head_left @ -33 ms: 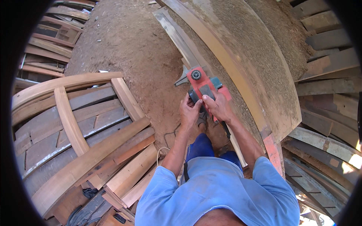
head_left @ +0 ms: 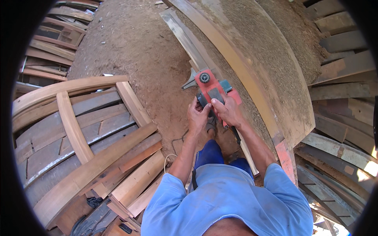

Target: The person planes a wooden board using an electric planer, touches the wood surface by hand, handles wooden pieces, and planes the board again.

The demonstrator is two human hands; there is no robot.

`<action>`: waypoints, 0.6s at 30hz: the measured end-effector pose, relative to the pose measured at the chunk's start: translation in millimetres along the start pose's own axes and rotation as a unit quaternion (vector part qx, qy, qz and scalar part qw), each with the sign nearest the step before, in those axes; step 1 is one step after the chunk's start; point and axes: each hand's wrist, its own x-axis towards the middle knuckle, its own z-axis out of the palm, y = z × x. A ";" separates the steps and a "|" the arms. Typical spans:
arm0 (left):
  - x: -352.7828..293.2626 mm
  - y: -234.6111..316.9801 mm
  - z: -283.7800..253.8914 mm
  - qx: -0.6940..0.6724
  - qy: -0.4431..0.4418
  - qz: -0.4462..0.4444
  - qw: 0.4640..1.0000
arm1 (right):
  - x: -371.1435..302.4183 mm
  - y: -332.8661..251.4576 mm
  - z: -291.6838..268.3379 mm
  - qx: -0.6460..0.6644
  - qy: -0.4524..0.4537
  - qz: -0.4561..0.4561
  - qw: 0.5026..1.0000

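A red electric planer (head_left: 210,78) with a round black front knob and a teal block on its right side rests over a long narrow board (head_left: 189,41). My right hand (head_left: 229,113) is closed round its rear handle, thumb lying along the top. On the planer's left side, my left hand (head_left: 198,116) has its fingertips closed on a black part; the exact grip is partly hidden. Both thumbs come close together. A grey metal bracket (head_left: 190,80) juts out left of the planer. The black power cord (head_left: 236,135) runs back below my right wrist.
A pale wooden frame (head_left: 73,122) leans over stacked boards on the left. To the right, a curved plank (head_left: 236,59) lies along a large wooden panel (head_left: 293,94). Timber piles (head_left: 342,96) line the right side. Brown dirt floor (head_left: 134,47) spreads ahead.
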 end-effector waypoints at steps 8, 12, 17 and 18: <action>43.8 9.5 -14.4 -0.007 0.003 0.022 1.000 | 42.0 -21.9 8.2 -0.005 0.005 -0.014 1.000; 67.9 23.6 -20.1 -0.034 0.003 0.033 0.999 | 67.5 -32.6 14.0 -0.017 0.005 -0.028 0.999; 114.1 28.5 -35.1 -0.035 0.018 0.059 0.997 | 106.7 -55.3 21.5 -0.016 0.005 -0.046 0.999; 125.7 29.2 -38.4 -0.044 0.013 0.070 0.997 | 116.2 -60.7 22.2 -0.018 0.008 -0.057 0.998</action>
